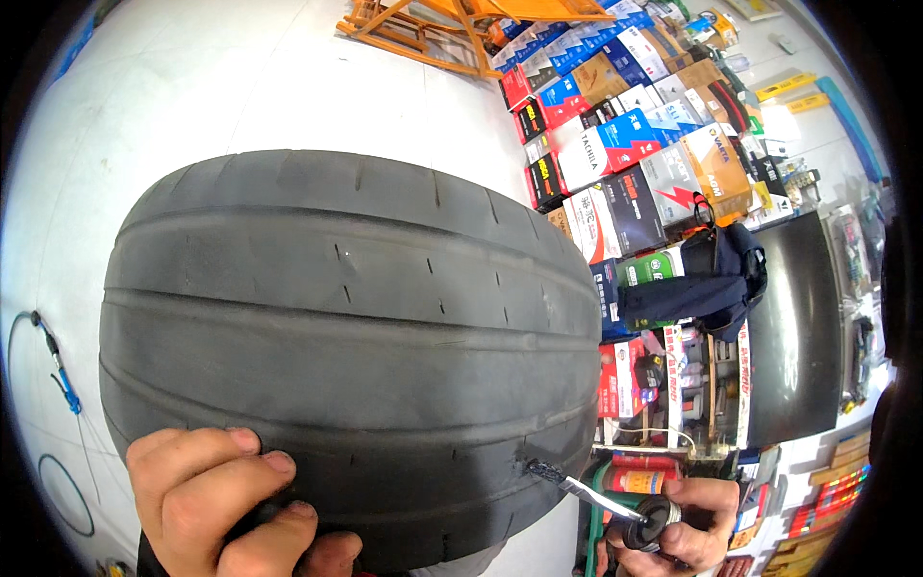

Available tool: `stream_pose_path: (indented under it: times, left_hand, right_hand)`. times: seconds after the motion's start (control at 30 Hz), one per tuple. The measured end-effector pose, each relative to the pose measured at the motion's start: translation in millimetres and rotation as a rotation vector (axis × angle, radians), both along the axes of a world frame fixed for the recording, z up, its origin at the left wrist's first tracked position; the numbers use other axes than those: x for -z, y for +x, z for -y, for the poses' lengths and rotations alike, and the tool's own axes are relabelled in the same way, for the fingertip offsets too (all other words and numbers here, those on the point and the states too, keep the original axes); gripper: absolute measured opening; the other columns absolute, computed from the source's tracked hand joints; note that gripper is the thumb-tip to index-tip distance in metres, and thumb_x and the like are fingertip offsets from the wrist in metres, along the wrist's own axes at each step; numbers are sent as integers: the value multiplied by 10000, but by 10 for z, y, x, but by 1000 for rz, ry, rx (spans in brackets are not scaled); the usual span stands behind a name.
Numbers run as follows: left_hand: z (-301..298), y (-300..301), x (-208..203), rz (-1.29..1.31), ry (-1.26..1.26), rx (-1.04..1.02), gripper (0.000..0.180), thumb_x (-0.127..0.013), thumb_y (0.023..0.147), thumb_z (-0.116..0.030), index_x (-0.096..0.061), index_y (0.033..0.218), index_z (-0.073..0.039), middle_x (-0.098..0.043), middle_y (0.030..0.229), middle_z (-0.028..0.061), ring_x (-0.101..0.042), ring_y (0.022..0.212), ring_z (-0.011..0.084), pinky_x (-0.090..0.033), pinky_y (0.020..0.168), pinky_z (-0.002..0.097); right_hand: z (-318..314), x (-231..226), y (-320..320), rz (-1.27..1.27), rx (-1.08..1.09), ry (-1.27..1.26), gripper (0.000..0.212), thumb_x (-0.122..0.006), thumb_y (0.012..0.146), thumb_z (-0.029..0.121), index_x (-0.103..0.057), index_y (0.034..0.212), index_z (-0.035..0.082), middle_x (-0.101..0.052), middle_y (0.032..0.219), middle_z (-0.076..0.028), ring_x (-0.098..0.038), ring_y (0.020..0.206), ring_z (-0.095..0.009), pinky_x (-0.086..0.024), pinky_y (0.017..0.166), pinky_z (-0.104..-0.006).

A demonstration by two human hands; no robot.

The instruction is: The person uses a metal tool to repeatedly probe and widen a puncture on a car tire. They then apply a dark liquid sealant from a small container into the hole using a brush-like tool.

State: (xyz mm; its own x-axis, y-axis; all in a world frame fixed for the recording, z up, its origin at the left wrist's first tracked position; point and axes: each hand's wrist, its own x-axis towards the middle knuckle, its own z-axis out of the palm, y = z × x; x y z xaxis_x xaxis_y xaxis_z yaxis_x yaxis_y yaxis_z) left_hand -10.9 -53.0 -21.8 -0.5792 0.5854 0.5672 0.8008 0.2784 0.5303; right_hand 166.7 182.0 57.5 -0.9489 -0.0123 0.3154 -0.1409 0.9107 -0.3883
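Observation:
A large black tyre (pixel 336 365) with a worn, grooved tread fills the middle of the view. On its lower left edge my left hand (pixel 216 505) is curled, fingers bent against the rubber and thumb below; the palm side is hidden. At the lower right, my right hand (pixel 697 529) grips the round black cap of a glue brush (pixel 598 497) between its fingers. A pale flat stem runs from the cap to black, wet-looking bristles. The bristle tip touches the tread near its right side, beside a dark smeared patch.
Stacked battery boxes (pixel 635 144) and a dark jacket (pixel 702 288) stand beyond the tyre on the right. A red can (pixel 642 479) is in a green tray near my right hand. A wooden chair (pixel 433 34) stands at the back; a blue-handled hose tool (pixel 63 380) lies on the floor left.

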Motion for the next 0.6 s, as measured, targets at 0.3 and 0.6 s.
stream_pose_path:
  times: [0.3, 0.6]
  left_hand:
    - [-4, 27, 18, -31, -21, 18, 176, -659, 732, -105, -524, 816, -27, -567, 933, 156, -562, 871, 298, -457, 748, 376]
    - [-8, 21, 6, -31, -36, 21, 175, -659, 734, -97, -519, 817, -33, -568, 938, 152, -558, 883, 287, -456, 758, 362]
  right_hand:
    - [-22, -59, -85, 53, -100, 147, 483, -698, 704, 28, -556, 1150, 148, -517, 1080, -182, -587, 896, -290, -535, 705, -354]
    - [-61, -97, -106, 40, -160, 228, 471, -682, 714, 30, -548, 1157, 117, -516, 1085, -178, -589, 868, -275, -535, 679, -344]
